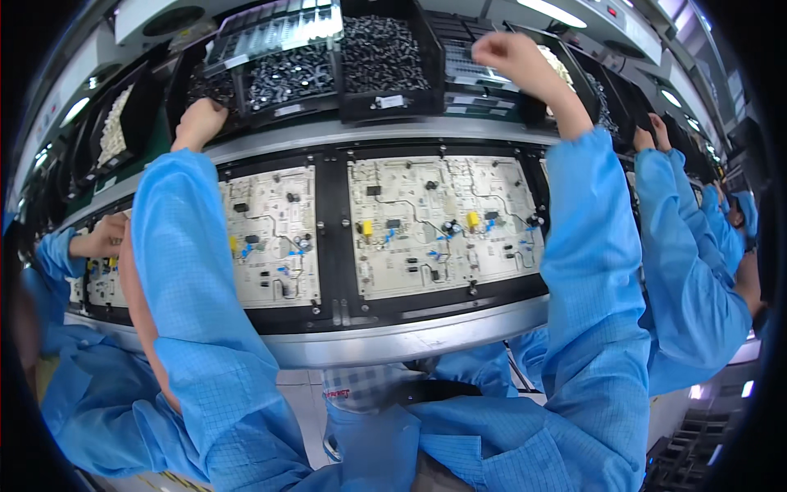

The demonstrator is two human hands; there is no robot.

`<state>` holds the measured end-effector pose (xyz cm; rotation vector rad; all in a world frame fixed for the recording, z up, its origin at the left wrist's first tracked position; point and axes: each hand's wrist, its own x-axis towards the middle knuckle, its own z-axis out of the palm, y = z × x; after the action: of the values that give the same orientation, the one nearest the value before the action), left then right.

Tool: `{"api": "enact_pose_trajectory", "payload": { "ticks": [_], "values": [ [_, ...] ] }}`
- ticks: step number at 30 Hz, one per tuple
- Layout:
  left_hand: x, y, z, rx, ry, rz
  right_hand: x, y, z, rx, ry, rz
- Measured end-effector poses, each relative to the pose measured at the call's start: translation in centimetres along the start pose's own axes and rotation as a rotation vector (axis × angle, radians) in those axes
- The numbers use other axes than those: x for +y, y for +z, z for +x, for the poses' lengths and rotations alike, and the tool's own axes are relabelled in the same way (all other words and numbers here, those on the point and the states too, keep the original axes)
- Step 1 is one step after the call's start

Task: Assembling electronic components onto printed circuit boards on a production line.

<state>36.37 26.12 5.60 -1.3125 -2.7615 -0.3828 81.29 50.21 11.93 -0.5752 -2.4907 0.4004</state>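
Two bare hands in blue gridded cleanroom sleeves are raised to a row of black plastic parts bins, one at each side. Left hand (pixel 199 125): fingers curled inward, at the front of a black bin of small dark parts (pixel 215 85); cannot tell if anything is pinched, fingertips hidden. Right hand (pixel 515 62): higher, slightly blurred, fingers bent with thumb and fingertips close together, over a black bin with clear, silvery contents (pixel 466 64); no part visible in the grip, cannot tell for sure. Between the hands sit two bins of small black-and-silver components (pixel 381 56); axes of single pieces too small to read. Key relation: the cream rectangular circuit-board panel (pixel 410 275), with yellow, blue and black components, lies flat in a black frame (pixel 332 246), on the person's side of the bins. From the right hand it is nearer the body and a bit left, long side running left-right; right hand is the nearer one. A second cream panel (pixel 283 197), partly behind the left sleeve, lies bodyward and right of the left hand, which is nearer to that one.
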Motion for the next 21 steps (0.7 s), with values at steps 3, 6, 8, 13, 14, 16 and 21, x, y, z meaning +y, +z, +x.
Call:
{"api": "enact_pose_trajectory", "payload": {
  "ticks": [3,6,8,13,14,16,21],
  "values": [
    [0.9,-0.6,1.3,-0.159,-0.072,-0.071,-3.8,-1.0,-7.4,-0.166,0.077,0.081],
    [2.2,-0.5,2.0,-0.162,-0.103,0.176,-4.5,1.7,-11.9,-0.292,0.043,0.068],
    [3.6,-0.3,1.9,-0.103,-0.083,0.337,-4.9,2.9,-13.4,-0.339,0.003,0.021],
    [4.2,-1.1,0.9,-0.112,-0.137,0.336,-4.8,4.3,-13.7,-0.325,-0.007,-0.037],
    [4.9,-1.3,0.6,-0.114,-0.131,0.343,-4.5,4.2,-13.9,-0.327,0.005,-0.028],
    [6.0,-1.6,-0.3,-0.103,-0.023,0.389,-3.9,4.4,-14.1,-0.327,0.024,-0.014],
    [5.5,-0.7,-1.3,0.059,-0.006,0.297,-3.6,4.5,-13.8,-0.3,-0.015,0.023]
  ]
}}
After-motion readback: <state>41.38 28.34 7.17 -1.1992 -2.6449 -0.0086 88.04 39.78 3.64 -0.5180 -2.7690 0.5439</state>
